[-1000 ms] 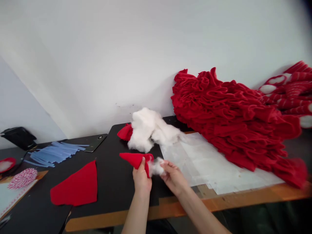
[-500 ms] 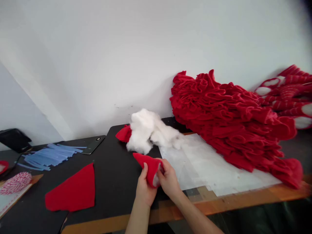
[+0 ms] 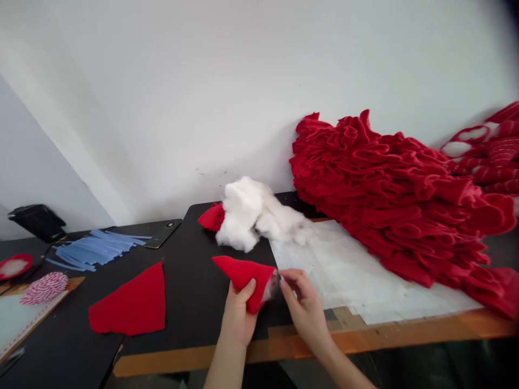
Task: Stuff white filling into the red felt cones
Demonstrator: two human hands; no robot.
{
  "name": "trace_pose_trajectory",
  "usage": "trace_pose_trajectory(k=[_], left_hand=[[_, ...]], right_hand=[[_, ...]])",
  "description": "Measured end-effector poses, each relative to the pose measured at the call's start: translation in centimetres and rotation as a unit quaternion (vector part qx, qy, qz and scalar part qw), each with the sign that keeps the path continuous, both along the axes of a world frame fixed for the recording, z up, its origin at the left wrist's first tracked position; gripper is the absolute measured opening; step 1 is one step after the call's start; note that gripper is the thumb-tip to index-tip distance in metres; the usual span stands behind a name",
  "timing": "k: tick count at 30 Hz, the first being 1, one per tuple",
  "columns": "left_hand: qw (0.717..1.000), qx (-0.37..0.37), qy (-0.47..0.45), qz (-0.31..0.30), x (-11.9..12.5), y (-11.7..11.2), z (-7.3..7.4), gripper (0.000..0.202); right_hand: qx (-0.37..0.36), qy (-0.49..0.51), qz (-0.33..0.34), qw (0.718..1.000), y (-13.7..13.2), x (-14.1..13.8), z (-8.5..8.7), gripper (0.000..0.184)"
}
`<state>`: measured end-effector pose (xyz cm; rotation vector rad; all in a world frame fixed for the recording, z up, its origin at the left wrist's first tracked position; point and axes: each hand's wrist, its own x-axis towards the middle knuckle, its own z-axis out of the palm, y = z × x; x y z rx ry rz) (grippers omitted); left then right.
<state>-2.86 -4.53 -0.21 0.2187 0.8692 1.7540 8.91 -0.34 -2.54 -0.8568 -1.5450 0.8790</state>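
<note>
Several small things lie at the left end of the black table (image 3: 190,302): a black case (image 3: 37,222), a round red-rimmed piece (image 3: 15,266) with white filling, and a spool of red-and-white twine (image 3: 44,288) on a pale board (image 3: 24,319). Next come a loose bunch of blue strips (image 3: 97,249) and a dark phone (image 3: 162,233) beyond them. A flat red felt triangle (image 3: 128,305) lies nearer, left of the hands.

The left hand (image 3: 239,316) cradles a red felt cone (image 3: 243,281) from below, with the thumb on it. The cone lies over the table, tip pointing left, white stuffing showing at its open end. The right hand (image 3: 304,305) sits just beside it, fingertips (image 3: 284,276) at that opening; I cannot tell whether they grip anything.

Beyond the cone, a pile of white stuffing (image 3: 253,216) half covers a red scrap (image 3: 212,217). Further right, plastic sheets (image 3: 357,270) lie under a big heap of red felt (image 3: 397,200), with striped stockings (image 3: 490,156) at the far end.
</note>
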Motion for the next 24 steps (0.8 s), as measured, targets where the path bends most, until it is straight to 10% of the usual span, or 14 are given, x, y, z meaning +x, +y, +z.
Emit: trace_pose_trajectory(k=[8, 16, 21, 24], left_hand=[[0.995, 0.074, -0.019, -0.058, 2.0, -1.1, -0.7, 0.052], [0.996, -0.068, -0.063, 0.015, 1.0, 0.2, 0.5, 0.045], [0.997, -0.011, -0.07, 0.009, 0.9, -0.2, 0.9, 0.042], [0.998, -0.013, -0.058, -0.001, 0.7, -0.5, 0.7, 0.046]], right_hand=[[-0.159, 0.039, 0.023, 0.986, -1.8, -1.0, 1.5, 0.027], [-0.26, 0.173, 0.117, 0.943, -3.1, -1.3, 0.3, 0.036], [-0.178, 0.188, 0.07, 0.963, -3.3, -0.9, -0.9, 0.034], [-0.161, 0.137, 0.158, 0.964, -3.5, -0.3, -0.4, 0.039]])
